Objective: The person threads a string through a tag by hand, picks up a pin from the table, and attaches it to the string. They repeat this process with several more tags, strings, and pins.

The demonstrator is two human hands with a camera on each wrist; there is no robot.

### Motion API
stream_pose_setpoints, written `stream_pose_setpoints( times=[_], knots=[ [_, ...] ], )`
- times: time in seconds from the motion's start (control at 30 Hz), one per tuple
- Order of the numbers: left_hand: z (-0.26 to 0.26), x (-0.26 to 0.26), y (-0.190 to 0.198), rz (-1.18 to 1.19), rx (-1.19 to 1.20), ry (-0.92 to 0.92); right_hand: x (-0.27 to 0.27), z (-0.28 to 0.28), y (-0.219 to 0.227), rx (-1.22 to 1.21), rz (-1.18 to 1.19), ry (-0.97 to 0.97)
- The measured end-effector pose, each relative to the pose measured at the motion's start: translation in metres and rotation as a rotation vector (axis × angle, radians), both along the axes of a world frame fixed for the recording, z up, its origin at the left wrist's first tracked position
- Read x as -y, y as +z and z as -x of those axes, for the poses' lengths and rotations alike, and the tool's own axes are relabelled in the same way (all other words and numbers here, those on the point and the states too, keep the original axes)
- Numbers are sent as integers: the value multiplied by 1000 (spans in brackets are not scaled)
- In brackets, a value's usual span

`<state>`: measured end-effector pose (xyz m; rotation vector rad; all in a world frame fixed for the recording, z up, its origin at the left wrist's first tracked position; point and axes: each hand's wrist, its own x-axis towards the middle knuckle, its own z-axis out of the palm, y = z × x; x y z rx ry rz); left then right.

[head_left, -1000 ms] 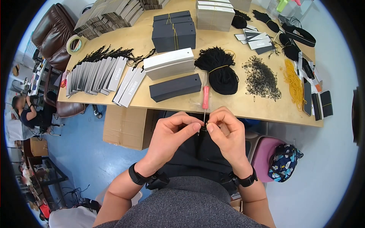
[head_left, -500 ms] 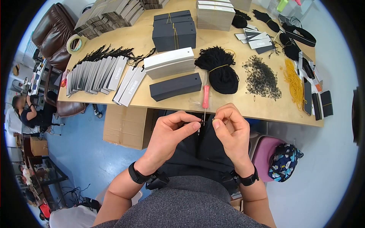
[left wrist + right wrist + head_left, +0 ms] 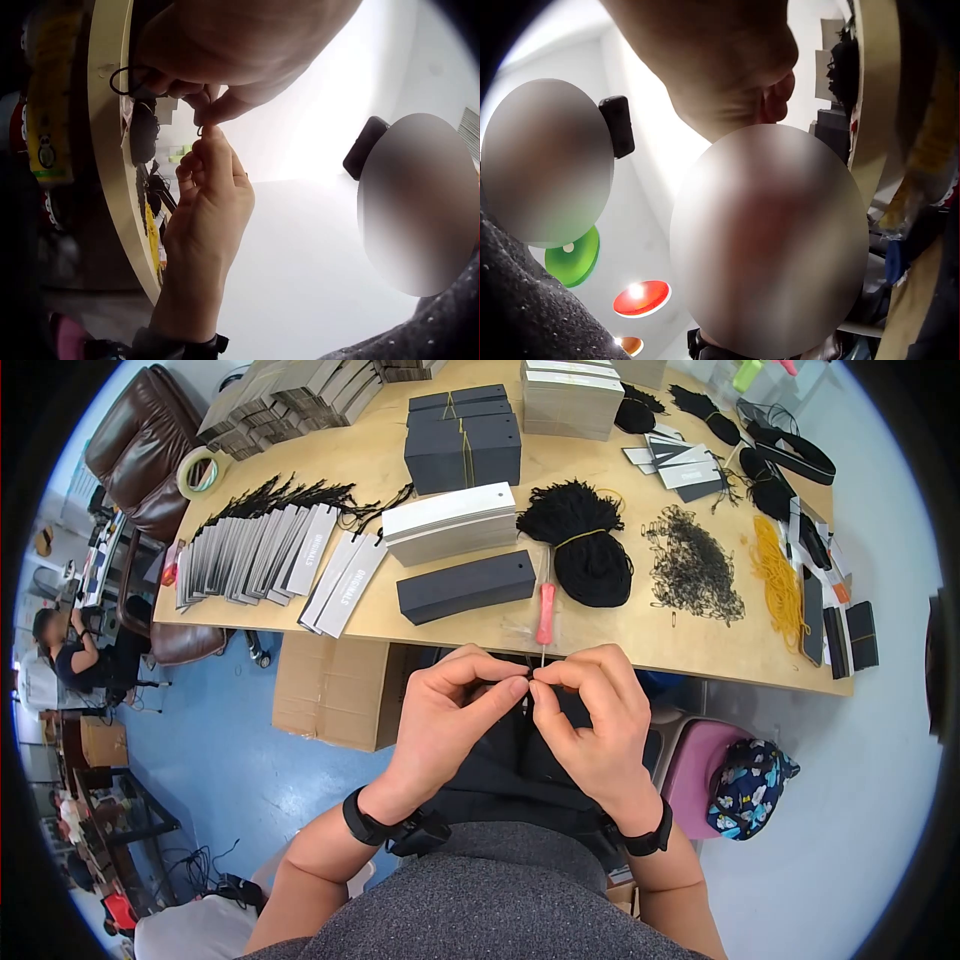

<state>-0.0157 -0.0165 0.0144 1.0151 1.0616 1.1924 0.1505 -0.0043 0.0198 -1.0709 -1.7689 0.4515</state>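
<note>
My left hand (image 3: 450, 705) and right hand (image 3: 600, 720) meet just in front of the table edge, fingertips almost touching. Thumb and forefinger of the left pinch a thin black cord (image 3: 112, 81), whose loop sticks out beside that hand in the left wrist view. The right hand's thumb and forefinger pinch at the same spot, where a tiny dark loop shows; whether it is cord or a pin I cannot tell. Behind the fingertips, a red-handled tool (image 3: 545, 615) with a thin metal shaft lies over the table edge. In the right wrist view blurring covers most of the work.
On the table (image 3: 600, 640) are a bundle of black cords (image 3: 590, 570), a pile of small dark wire pins (image 3: 690, 565), yellow bands (image 3: 775, 580), a dark tag stack (image 3: 465, 588), a white tag stack (image 3: 450, 525) and fanned strung tags (image 3: 255, 555). A pink chair (image 3: 690, 760) stands at right.
My right hand first drew a little to the right, away from the left hand, then came back left so the fingertips meet. The left hand stays nearly in place.
</note>
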Motion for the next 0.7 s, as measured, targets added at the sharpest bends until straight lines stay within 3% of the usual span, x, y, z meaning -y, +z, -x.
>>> stream_pose_setpoints(
  times=[0.47,0.57,0.67,0.7],
  knots=[
    [-4,3,-3,-40,-15,-28,-6,4,-1,-55,99,-9],
    [-10,6,3,33,63,102,-7,5,-3,-54,87,-16],
    [-8,7,1,-120,-146,188,-7,6,-4,-14,47,-34],
    [-5,5,4,-275,-320,153,-8,6,-4,21,9,-44]
  ],
)
